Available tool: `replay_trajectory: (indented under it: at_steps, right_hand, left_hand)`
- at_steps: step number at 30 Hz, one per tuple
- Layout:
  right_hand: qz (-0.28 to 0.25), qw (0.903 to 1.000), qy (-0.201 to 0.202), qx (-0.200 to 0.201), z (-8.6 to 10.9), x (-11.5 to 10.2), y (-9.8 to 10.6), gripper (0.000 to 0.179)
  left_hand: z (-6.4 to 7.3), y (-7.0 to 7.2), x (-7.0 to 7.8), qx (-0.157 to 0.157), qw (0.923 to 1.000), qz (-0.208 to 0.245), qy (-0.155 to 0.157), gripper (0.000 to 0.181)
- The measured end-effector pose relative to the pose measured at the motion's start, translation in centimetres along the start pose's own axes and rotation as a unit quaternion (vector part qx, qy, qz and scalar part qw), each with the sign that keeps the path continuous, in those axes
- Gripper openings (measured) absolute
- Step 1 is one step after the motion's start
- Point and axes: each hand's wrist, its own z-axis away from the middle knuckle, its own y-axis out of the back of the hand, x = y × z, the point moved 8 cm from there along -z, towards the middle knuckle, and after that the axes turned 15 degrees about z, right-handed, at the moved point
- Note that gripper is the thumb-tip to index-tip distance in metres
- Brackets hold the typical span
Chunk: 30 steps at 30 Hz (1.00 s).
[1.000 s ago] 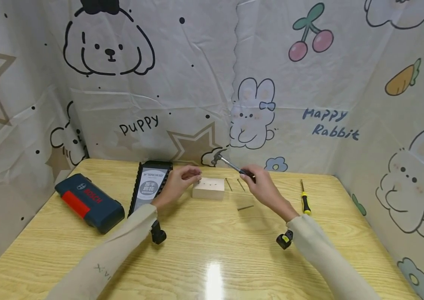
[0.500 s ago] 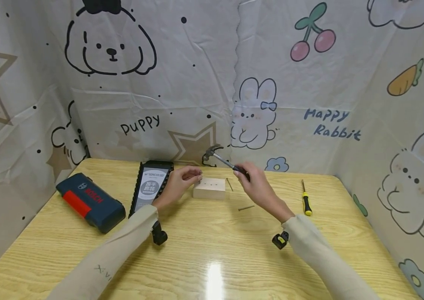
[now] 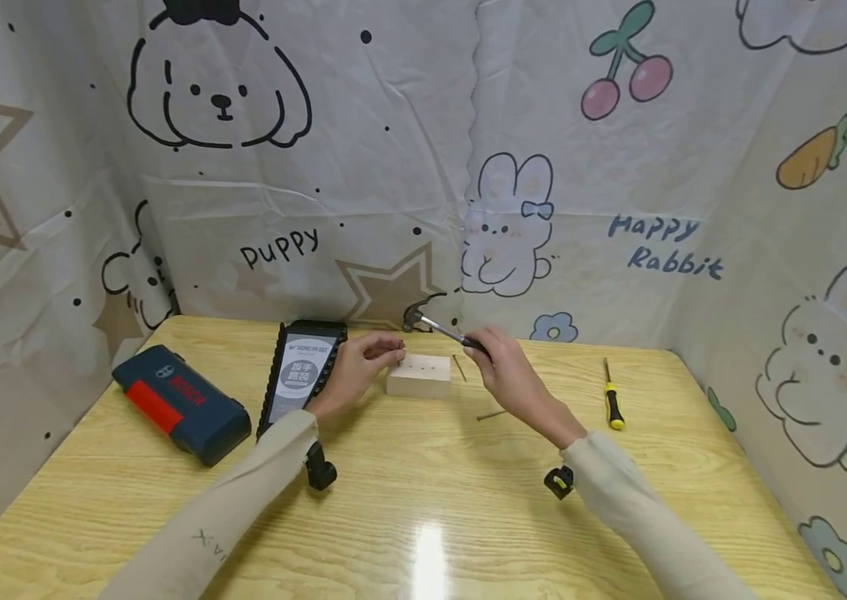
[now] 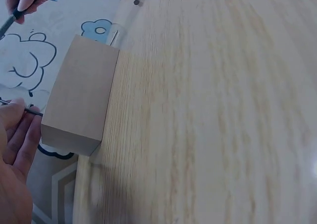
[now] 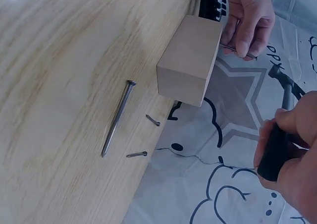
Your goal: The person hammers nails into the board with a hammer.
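A pale wooden block (image 3: 419, 385) lies on the table, with a row of small dark marks on its top. At the block's left end my left hand (image 3: 354, 371) pinches a nail (image 5: 227, 47) between thumb and fingers; the nail stands upright against the top face. My right hand (image 3: 511, 375) grips the dark handle of a claw hammer (image 3: 440, 328). The hammer's head hangs above and slightly behind the nail, apart from it. Loose nails lie right of the block: a long one (image 5: 118, 120) and two others (image 5: 152, 120), which look shorter from the right wrist.
A dark blue and red Bosch case (image 3: 182, 408) lies at the left, with a black case with a grey label (image 3: 302, 367) beside my left hand. A yellow and black screwdriver (image 3: 613, 400) lies at the right. A printed cloth backdrop (image 3: 393, 167) rises behind the table.
My right hand has moved left, carrying the hammer head from behind the block's right part to above the nail. My left hand stays in place with the nail.
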Motion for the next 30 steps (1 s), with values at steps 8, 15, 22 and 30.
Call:
replay_trajectory:
  at_steps: [8, 15, 22, 30]
  right_hand:
    - [0.000, 0.9997, -0.006, -0.024, -0.1, 0.2, -1.1, 0.014]
    - [-0.003, 0.9997, -0.007, -0.024, -0.1, 0.3, -1.1, 0.015]
    - [0.000, 0.9998, 0.012, -0.016, -0.7, 0.2, -0.4, 0.016]
    - [-0.037, 0.9938, -0.016, 0.104, -0.9, 0.0, 1.9, 0.019]
  left_hand:
    - [0.1, 0.5, -0.1, 0.013, 0.9999, -0.006, -0.002, 0.018]
    - [0.2, 0.2, 0.1, 0.015, 0.9998, -0.010, -0.011, 0.019]
    - [0.2, 0.1, 0.3, 0.017, 0.9998, -0.008, -0.007, 0.018]
    - [0.2, 0.0, 0.1, 0.007, 0.9999, -0.008, -0.009, 0.017]
